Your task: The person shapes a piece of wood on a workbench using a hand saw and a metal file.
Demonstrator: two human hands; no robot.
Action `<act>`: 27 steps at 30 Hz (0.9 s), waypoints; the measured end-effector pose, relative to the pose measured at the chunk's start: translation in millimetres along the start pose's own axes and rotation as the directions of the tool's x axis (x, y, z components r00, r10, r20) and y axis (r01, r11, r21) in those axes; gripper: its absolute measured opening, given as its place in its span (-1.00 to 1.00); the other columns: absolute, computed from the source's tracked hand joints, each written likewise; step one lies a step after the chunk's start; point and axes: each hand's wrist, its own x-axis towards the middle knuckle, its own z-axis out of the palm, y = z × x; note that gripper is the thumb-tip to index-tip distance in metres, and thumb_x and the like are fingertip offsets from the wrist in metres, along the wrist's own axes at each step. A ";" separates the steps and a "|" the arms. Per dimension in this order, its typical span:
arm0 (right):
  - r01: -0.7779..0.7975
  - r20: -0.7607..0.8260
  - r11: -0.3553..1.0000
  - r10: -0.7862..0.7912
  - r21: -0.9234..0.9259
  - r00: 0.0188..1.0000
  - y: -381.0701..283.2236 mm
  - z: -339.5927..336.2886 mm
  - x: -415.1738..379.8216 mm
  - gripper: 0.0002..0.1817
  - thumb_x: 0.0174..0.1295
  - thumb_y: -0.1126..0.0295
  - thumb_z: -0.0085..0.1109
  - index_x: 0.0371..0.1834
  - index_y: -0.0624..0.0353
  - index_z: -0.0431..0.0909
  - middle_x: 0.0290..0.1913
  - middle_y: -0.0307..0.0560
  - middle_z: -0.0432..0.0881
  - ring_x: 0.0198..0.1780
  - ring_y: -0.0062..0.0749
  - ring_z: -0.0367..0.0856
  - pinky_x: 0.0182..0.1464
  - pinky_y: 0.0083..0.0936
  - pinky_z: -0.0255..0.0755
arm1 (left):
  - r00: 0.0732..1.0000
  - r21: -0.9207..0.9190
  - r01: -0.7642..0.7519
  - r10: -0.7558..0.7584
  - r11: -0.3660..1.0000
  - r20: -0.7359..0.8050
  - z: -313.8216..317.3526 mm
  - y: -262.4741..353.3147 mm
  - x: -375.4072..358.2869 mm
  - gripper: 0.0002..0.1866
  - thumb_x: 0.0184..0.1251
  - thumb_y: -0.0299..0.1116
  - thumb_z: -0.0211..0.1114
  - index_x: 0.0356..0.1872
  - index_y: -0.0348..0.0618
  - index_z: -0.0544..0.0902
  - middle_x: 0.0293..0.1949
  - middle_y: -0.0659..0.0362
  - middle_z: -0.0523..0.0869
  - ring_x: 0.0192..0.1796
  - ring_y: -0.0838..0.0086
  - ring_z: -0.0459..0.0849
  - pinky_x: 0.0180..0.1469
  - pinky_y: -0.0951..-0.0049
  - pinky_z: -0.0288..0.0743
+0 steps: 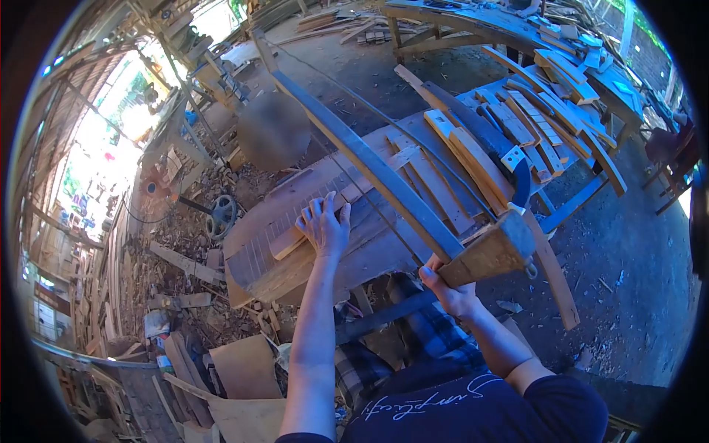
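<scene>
A large wooden frame saw stretches diagonally over the workbench, its thin blade beside the central beam. My right hand is wrapped round the saw's near end, below the thick wooden end block. My left hand presses on a narrow wooden piece lying on the bench, its fingers bent and slightly apart. Part of the blade passes close to the right of my left hand. Pencil-like lines mark the bench surface beyond the piece.
Cut wooden strips and a hand saw with a dark blue handle lie on the bench's right part. Another table with boards stands at the back. A handwheel and wood scraps are at the left. A blurred round area is beyond the bench.
</scene>
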 end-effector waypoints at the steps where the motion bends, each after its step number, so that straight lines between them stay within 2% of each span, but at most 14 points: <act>1: -0.024 0.004 1.000 0.024 0.000 1.000 -2.4 0.5 -0.1 -0.69 0.28 0.29 0.26 -0.60 0.13 0.47 -0.66 -0.34 0.38 -0.56 -0.61 0.38 -0.48 -0.51 0.27 | 0.999 0.038 0.028 -0.029 0.999 0.034 -3.9 0.5 0.3 -0.56 0.28 0.05 0.23 0.14 0.21 0.59 -0.08 0.21 0.54 0.03 0.26 0.46 0.12 0.10 0.17; 3: -0.046 -0.055 0.999 0.045 -0.020 0.997 -5.6 -4.5 -4.1 -0.72 0.26 0.32 0.28 -0.58 0.12 0.49 -0.65 -0.34 0.40 -0.54 -0.62 0.41 -0.46 -0.53 0.30 | 0.997 0.036 0.003 -0.006 0.999 0.079 -3.5 7.9 -0.9 -0.58 0.28 0.06 0.21 0.13 0.27 0.60 -0.09 0.23 0.55 0.01 0.27 0.47 0.11 0.11 0.17; 5: -0.067 -0.056 0.997 0.070 0.040 0.996 -5.2 -10.8 -5.9 -0.78 0.23 0.37 0.30 -0.53 0.14 0.51 -0.61 -0.32 0.46 -0.51 -0.61 0.45 -0.43 -0.54 0.36 | 1.000 0.084 -0.024 0.025 0.996 -0.011 3.6 4.8 -2.5 -0.59 0.27 0.13 0.21 0.11 0.36 0.59 -0.10 0.22 0.53 -0.02 0.24 0.46 0.06 0.10 0.20; 6: -0.057 -0.101 0.998 0.061 0.034 0.993 -10.0 -17.7 -7.4 -0.78 0.23 0.37 0.30 -0.53 0.14 0.51 -0.61 -0.32 0.46 -0.51 -0.61 0.45 -0.43 -0.54 0.36 | 0.998 0.060 -0.064 0.065 0.996 -0.010 4.9 5.7 -4.7 -0.59 0.27 0.13 0.21 0.11 0.36 0.59 -0.10 0.22 0.53 -0.02 0.24 0.46 0.06 0.10 0.20; 9: 0.020 -0.104 0.999 -0.017 0.026 0.994 -32.0 -40.0 -4.1 -0.81 0.20 0.41 0.33 -0.49 0.16 0.51 -0.54 -0.29 0.51 -0.48 -0.62 0.47 -0.43 -0.56 0.37 | 0.994 0.128 -0.076 0.085 0.989 -0.064 7.0 5.1 -3.6 -0.60 0.32 0.15 0.14 0.10 0.35 0.59 -0.11 0.24 0.54 -0.04 0.26 0.47 0.03 0.09 0.21; 11: -0.015 -0.059 0.998 0.012 -0.055 0.998 -42.8 -57.5 -5.5 -0.81 0.19 0.41 0.33 -0.47 0.19 0.51 -0.53 -0.29 0.51 -0.48 -0.62 0.47 -0.44 -0.56 0.36 | 0.993 0.185 -0.028 0.048 0.982 -0.108 10.3 6.8 -3.8 -0.62 0.36 0.17 0.09 0.08 0.36 0.59 -0.12 0.25 0.55 -0.08 0.26 0.49 -0.03 0.11 0.24; 14: 0.088 -0.154 0.995 -0.094 -0.048 0.984 -48.6 -75.9 -4.0 -0.81 0.20 0.40 0.32 -0.47 0.20 0.51 -0.57 -0.30 0.50 -0.50 -0.62 0.46 -0.45 -0.57 0.35 | 0.991 0.210 -0.022 0.049 0.977 -0.125 12.7 7.1 -3.8 -0.63 0.37 0.16 0.08 0.07 0.35 0.59 -0.14 0.25 0.57 -0.12 0.26 0.51 -0.08 0.13 0.26; 18: 0.088 -0.199 0.981 -0.123 -0.174 0.972 -64.1 -118.9 5.8 -0.79 0.23 0.39 0.29 -0.50 0.19 0.49 -0.59 -0.29 0.49 -0.52 -0.63 0.44 -0.47 -0.58 0.32 | 0.985 0.217 -0.068 0.101 0.974 -0.143 13.1 4.0 -5.5 -0.65 0.39 0.13 0.07 0.06 0.34 0.60 -0.14 0.24 0.58 -0.13 0.26 0.53 -0.12 0.15 0.27; 20: 0.091 -0.251 0.995 -0.100 -0.048 0.963 -74.4 -143.3 19.6 -0.81 0.21 0.43 0.28 -0.48 0.17 0.47 -0.60 -0.26 0.50 -0.53 -0.61 0.47 -0.47 -0.59 0.32 | 0.981 0.197 -0.078 0.110 0.977 -0.159 12.0 4.7 -5.1 -0.66 0.41 0.08 0.06 0.06 0.32 0.60 -0.13 0.24 0.59 -0.12 0.28 0.53 -0.12 0.15 0.28; 21: 0.094 -0.257 0.994 -0.104 -0.052 0.961 -79.4 -154.0 27.3 -0.81 0.21 0.43 0.28 -0.48 0.17 0.47 -0.60 -0.26 0.50 -0.53 -0.61 0.47 -0.47 -0.59 0.32 | 0.980 0.192 -0.083 0.115 0.978 -0.161 10.8 5.2 -4.9 -0.66 0.41 0.08 0.06 0.06 0.32 0.60 -0.13 0.24 0.59 -0.12 0.28 0.53 -0.12 0.15 0.28; 23: 0.122 -0.371 0.992 -0.108 0.015 0.922 -89.4 -176.2 43.0 -0.84 0.16 0.48 0.27 -0.43 0.18 0.44 -0.62 -0.21 0.50 -0.56 -0.56 0.50 -0.47 -0.56 0.35 | 0.978 0.203 -0.082 0.117 0.976 -0.170 8.7 7.1 -5.0 -0.66 0.42 0.06 0.05 0.07 0.30 0.61 -0.14 0.23 0.60 -0.12 0.28 0.53 -0.11 0.15 0.28; 24: 0.124 -0.373 0.992 -0.113 0.006 0.921 -91.0 -189.2 50.5 -0.84 0.16 0.48 0.27 -0.43 0.18 0.44 -0.62 -0.21 0.50 -0.56 -0.56 0.50 -0.47 -0.56 0.35 | 0.978 0.194 -0.083 0.117 0.978 -0.172 8.8 7.7 -4.8 -0.66 0.42 0.06 0.05 0.07 0.30 0.61 -0.14 0.23 0.60 -0.12 0.28 0.53 -0.11 0.15 0.28; 27: 0.169 -0.390 0.973 -0.097 0.155 0.916 -89.2 -221.2 73.6 -0.86 0.11 0.53 0.23 -0.41 0.23 0.41 -0.64 -0.12 0.49 -0.60 -0.46 0.50 -0.47 -0.51 0.39 | 0.972 0.227 -0.089 0.134 0.970 -0.191 8.6 7.6 -5.2 -0.64 0.42 0.07 0.04 0.09 0.28 0.61 -0.15 0.23 0.60 -0.13 0.28 0.53 -0.10 0.17 0.30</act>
